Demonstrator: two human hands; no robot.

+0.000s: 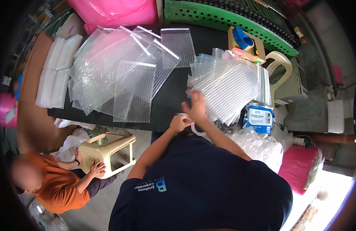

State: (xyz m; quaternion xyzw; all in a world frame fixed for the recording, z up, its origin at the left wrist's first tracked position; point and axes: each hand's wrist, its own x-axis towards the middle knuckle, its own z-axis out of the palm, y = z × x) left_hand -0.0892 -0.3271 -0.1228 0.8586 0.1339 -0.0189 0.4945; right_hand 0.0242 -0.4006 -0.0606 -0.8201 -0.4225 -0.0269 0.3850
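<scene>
At the table's near edge, my left hand is closed, with a small white strip showing at its fingers; what else it holds is hidden. Just to its right, my right hand is raised over the table with its fingers apart, slightly blurred. Below both hands a white ring, like a tape roll, shows partly behind my right forearm. Ahead and to the right of my hands lies a stack of clear bubble pouches. More bubble pouches, several with white strips along one edge, are fanned out on the left.
The black table carries a cardboard box with a blue tape dispenser. Right of me are a blue-and-white pack and crumpled clear plastic. A person in orange holds a beige stool at left.
</scene>
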